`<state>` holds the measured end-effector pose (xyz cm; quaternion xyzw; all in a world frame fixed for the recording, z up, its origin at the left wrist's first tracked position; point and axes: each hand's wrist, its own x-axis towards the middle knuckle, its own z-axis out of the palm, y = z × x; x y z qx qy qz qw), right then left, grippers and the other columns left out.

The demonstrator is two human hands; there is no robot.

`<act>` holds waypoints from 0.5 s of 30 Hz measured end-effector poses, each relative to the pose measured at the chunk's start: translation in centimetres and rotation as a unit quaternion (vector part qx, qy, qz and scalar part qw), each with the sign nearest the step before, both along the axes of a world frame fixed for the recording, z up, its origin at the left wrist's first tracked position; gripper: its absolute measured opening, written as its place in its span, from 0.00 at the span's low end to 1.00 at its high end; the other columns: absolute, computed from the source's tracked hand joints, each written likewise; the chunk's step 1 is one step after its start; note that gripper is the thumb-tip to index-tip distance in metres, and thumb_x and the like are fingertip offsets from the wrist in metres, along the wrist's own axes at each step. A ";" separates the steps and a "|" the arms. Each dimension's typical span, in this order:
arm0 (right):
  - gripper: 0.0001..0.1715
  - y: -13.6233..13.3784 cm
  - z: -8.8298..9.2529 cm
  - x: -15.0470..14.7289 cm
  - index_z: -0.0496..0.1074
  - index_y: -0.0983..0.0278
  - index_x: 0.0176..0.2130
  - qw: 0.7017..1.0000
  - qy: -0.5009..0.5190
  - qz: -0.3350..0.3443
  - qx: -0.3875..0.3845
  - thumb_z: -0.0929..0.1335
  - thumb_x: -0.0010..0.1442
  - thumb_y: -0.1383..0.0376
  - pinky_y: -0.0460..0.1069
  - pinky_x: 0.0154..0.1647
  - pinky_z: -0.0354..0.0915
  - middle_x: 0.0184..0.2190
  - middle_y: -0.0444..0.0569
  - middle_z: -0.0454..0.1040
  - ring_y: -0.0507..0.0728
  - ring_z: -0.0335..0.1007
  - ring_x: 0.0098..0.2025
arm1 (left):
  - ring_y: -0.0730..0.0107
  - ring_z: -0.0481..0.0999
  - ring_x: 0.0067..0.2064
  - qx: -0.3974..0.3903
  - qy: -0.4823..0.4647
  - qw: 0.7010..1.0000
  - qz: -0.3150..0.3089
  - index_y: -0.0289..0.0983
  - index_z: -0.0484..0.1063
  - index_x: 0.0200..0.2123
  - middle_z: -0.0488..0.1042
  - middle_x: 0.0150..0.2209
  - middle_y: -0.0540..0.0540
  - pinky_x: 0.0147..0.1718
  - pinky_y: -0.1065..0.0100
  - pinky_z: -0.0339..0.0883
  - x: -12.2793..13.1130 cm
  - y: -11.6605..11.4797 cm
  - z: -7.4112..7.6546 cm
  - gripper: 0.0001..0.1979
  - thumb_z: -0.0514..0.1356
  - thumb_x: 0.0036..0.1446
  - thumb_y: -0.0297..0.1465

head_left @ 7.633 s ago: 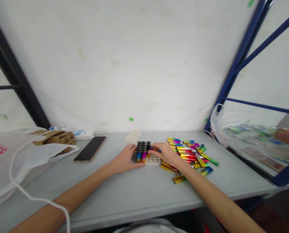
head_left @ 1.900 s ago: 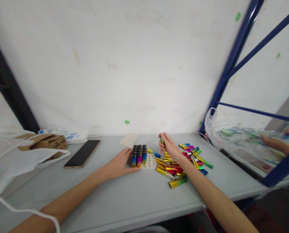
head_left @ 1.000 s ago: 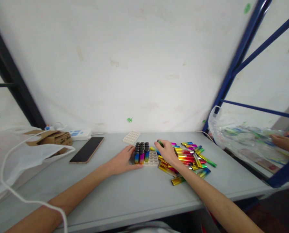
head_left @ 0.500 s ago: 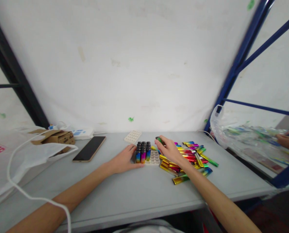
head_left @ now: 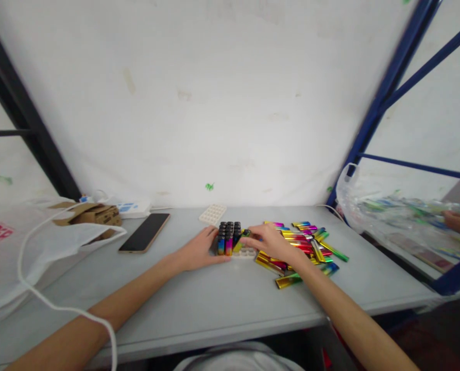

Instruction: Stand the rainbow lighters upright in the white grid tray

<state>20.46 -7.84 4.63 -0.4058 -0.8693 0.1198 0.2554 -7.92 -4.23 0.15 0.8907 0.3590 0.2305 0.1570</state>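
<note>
A white holed tray (head_left: 245,252) lies on the grey table (head_left: 222,304), its left half filled with upright rainbow lighters (head_left: 228,238) with black tops. My left hand (head_left: 201,251) rests flat against the tray's left side, fingers on the lighters. My right hand (head_left: 269,241) holds a yellow-green lighter (head_left: 244,235) tilted over the tray beside the standing rows. A pile of loose rainbow lighters (head_left: 303,246) lies right of the tray.
A second white tray (head_left: 213,213) lies behind. A phone (head_left: 145,239) lies face up at left, near a cardboard box (head_left: 88,215), a power strip (head_left: 131,207) and a white bag (head_left: 24,252). Another person's hand (head_left: 459,222) works at a plastic bag (head_left: 384,216) right.
My right hand took a lighter from the pile, lifted it, then brought it left and down to the tray. The left hand stayed on the tray.
</note>
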 end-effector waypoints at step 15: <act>0.31 0.7 0.2 1.0 0.79 0.64 0.34 0.995 -0.091 -0.047 0.014 0.60 0.80 0.51 0.49 0.36 0.56 0.29 0.50 0.79 0.55 0.69 0.29 | 0.43 0.73 0.61 0.013 0.009 1.000 -0.004 0.39 0.71 0.61 0.73 0.60 0.36 0.64 0.47 0.69 -0.1 0.1 -0.1 0.38 0.68 0.58 0.58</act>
